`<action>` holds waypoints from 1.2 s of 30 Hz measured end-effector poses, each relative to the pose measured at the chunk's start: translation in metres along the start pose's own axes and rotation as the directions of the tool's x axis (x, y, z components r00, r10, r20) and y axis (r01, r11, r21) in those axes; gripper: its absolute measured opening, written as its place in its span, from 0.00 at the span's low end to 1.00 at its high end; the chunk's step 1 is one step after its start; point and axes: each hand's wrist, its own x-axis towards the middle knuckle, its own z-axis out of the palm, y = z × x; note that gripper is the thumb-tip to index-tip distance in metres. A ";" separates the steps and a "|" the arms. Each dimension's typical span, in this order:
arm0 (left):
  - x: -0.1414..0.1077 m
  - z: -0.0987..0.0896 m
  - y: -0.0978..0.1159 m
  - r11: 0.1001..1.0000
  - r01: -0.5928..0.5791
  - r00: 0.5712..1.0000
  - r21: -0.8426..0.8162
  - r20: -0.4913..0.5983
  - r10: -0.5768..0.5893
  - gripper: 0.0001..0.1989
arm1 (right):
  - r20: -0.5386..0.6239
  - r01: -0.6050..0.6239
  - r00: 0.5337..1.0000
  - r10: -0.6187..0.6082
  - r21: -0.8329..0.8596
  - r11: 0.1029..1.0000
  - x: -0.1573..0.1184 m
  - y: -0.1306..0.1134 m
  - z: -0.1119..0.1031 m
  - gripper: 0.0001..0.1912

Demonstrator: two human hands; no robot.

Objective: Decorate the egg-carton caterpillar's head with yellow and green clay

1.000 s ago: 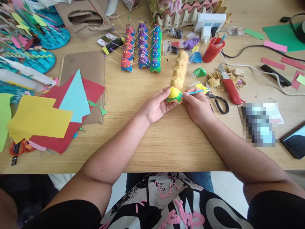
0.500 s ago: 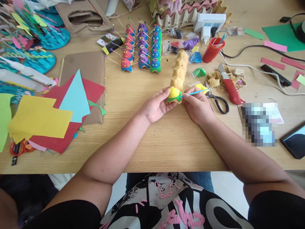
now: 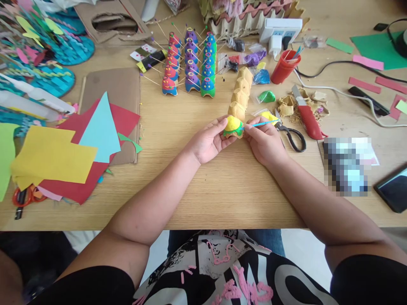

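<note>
A strip of egg carton cups (image 3: 241, 94) lies at mid-table, its near cup covered in yellow clay (image 3: 233, 123) with a green clay band (image 3: 237, 131) around the lower part. My left hand (image 3: 211, 140) grips this near cup, thumb on the yellow dome and fingers beneath. Pinched in my right hand (image 3: 263, 142) is a thin blue modelling tool (image 3: 262, 123), its tip at the green band's right side. Behind the right hand lie a packet of yellow clay (image 3: 269, 115) and black-handled scissors (image 3: 294, 137).
Several finished clay-covered carton strips (image 3: 191, 63) with pins stand behind. A red cup (image 3: 284, 67) of tools, a red-handled knife (image 3: 308, 118) and a white cable (image 3: 337, 99) lie right. Coloured paper (image 3: 57, 156) and cardboard (image 3: 110, 84) lie left. A phone (image 3: 394, 188) is at the right edge.
Almost nothing differs. Both hands keep their hold on the carton strip and the blue tool, whose tip stays at the green band.
</note>
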 end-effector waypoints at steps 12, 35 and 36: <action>0.001 -0.003 0.000 1.000 -0.008 1.000 0.026 0.002 0.008 0.10 | -0.002 -0.033 0.999 0.033 0.076 0.997 0.000 -0.001 -0.002 0.23; 0.001 -0.003 -0.001 0.999 -0.031 0.998 0.043 0.062 0.028 0.07 | 0.023 0.103 0.995 -0.101 -0.083 0.991 -0.004 0.004 0.002 0.27; 0.001 -0.002 0.000 0.999 -0.025 0.998 0.040 0.058 0.023 0.08 | 0.014 0.107 0.994 -0.106 -0.091 0.990 -0.004 0.005 0.002 0.28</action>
